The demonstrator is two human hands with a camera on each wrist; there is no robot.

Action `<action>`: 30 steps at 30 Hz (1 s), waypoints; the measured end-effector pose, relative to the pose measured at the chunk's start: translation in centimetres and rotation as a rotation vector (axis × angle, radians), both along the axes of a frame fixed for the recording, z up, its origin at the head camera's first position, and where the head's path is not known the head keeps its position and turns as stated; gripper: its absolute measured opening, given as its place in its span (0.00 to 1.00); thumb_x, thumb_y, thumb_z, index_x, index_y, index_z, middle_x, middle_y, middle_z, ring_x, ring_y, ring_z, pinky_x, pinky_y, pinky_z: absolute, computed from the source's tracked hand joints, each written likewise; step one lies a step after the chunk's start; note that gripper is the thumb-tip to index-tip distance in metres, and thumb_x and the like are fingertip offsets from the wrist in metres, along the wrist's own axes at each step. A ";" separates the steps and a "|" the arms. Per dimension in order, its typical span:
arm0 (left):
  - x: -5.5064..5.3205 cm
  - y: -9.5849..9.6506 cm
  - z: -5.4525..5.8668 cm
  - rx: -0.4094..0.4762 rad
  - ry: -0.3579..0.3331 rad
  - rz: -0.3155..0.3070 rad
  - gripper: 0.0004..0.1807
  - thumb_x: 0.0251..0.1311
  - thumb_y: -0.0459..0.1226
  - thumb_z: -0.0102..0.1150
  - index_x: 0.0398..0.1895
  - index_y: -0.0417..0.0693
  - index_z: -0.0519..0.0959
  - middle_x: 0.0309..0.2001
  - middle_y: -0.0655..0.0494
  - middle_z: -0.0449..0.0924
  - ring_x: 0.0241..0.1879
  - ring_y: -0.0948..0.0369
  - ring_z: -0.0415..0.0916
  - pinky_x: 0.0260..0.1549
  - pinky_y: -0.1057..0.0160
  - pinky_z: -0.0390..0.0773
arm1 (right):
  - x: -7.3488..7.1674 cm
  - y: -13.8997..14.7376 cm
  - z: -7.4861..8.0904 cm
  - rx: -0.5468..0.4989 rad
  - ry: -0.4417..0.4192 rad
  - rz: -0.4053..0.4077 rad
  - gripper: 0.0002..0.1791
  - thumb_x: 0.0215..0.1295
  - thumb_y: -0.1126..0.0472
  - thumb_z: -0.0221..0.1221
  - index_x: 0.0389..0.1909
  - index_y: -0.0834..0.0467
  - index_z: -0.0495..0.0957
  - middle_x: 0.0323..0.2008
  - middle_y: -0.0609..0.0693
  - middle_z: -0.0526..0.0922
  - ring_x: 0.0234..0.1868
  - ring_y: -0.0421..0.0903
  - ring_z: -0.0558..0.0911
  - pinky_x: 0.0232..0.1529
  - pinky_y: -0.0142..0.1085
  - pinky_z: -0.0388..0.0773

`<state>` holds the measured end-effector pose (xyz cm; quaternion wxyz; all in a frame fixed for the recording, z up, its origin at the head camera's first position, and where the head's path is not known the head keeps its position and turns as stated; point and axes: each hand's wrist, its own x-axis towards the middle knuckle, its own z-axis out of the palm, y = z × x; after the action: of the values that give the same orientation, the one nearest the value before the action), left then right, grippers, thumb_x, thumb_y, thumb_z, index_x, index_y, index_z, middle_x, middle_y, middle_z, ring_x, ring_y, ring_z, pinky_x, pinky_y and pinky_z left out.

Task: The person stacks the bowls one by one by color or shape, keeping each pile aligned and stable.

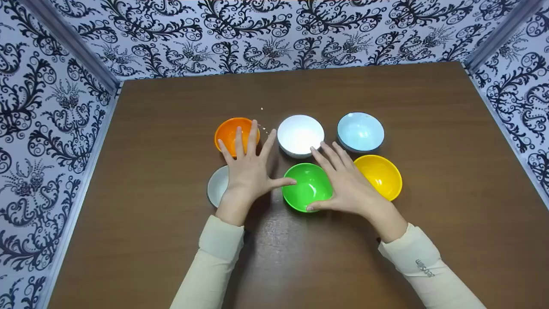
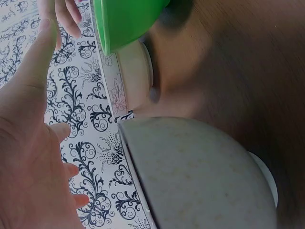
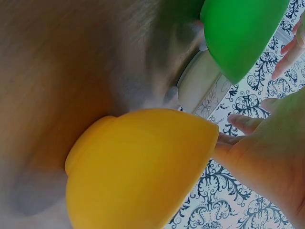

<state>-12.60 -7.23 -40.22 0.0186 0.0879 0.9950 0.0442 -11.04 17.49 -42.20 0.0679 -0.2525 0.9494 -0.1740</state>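
Note:
Several small bowls stand in two rows. My left hand (image 1: 248, 176), fingers spread wide, hovers over the pale grey bowl (image 1: 217, 186) and overlaps the orange bowl (image 1: 227, 131) in the head view. Its thumb reaches over the rim of the green bowl (image 1: 302, 193). My right hand (image 1: 349, 184), fingers straight, is above the gap between the green bowl and the yellow bowl (image 1: 381, 176), its thumb over the green bowl's near rim. In the left wrist view the speckled side of the grey bowl (image 2: 200, 176) shows below the palm. Neither hand holds anything.
In the back row are a white bowl (image 1: 300, 133) and a light blue bowl (image 1: 360, 131). Tiny pale crumbs lie near the orange bowl. The brown wooden table (image 1: 300, 266) is bordered by patterned panels (image 1: 274, 38) at the back and sides.

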 end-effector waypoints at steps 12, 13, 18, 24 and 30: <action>-0.1 -0.1 0.0 0.012 -0.023 0.004 0.69 0.35 0.83 0.53 0.81 0.70 0.40 0.82 0.48 0.27 0.79 0.37 0.36 0.70 0.24 0.34 | 0.2 -0.1 -0.2 -0.028 -0.027 -0.003 0.70 0.43 0.22 0.66 0.81 0.47 0.41 0.81 0.53 0.44 0.81 0.60 0.43 0.75 0.60 0.58; -0.1 -0.1 0.0 0.011 -0.023 0.003 0.69 0.35 0.83 0.53 0.81 0.70 0.40 0.82 0.48 0.27 0.79 0.37 0.36 0.70 0.24 0.34 | 0.3 -0.1 -0.2 -0.031 -0.033 -0.003 0.70 0.43 0.22 0.66 0.81 0.46 0.40 0.81 0.53 0.44 0.81 0.60 0.43 0.75 0.60 0.59; 0.0 -0.1 0.0 0.011 -0.018 0.004 0.69 0.35 0.83 0.53 0.81 0.70 0.40 0.82 0.48 0.28 0.79 0.37 0.36 0.70 0.24 0.33 | 0.5 0.0 -0.3 -0.052 -0.057 -0.003 0.70 0.43 0.23 0.66 0.81 0.44 0.39 0.81 0.51 0.43 0.81 0.59 0.44 0.74 0.60 0.59; 0.1 -0.1 0.0 0.019 -0.015 0.005 0.69 0.35 0.83 0.53 0.81 0.69 0.41 0.82 0.47 0.29 0.79 0.37 0.36 0.70 0.24 0.33 | 0.7 -0.1 -0.5 -0.072 -0.067 -0.003 0.70 0.43 0.23 0.67 0.81 0.45 0.40 0.81 0.51 0.43 0.81 0.59 0.44 0.75 0.60 0.58; 0.1 -0.2 -0.2 0.020 -0.011 0.007 0.69 0.36 0.82 0.54 0.81 0.69 0.40 0.82 0.47 0.30 0.79 0.38 0.36 0.70 0.24 0.34 | 0.8 -0.2 -0.6 -0.077 -0.070 -0.004 0.71 0.43 0.26 0.70 0.81 0.47 0.41 0.81 0.50 0.44 0.81 0.58 0.46 0.75 0.58 0.59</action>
<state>-12.48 -7.41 -40.45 0.0233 0.0845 0.9946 0.0548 -10.21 17.31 -42.77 0.0909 -0.2465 0.9396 -0.2192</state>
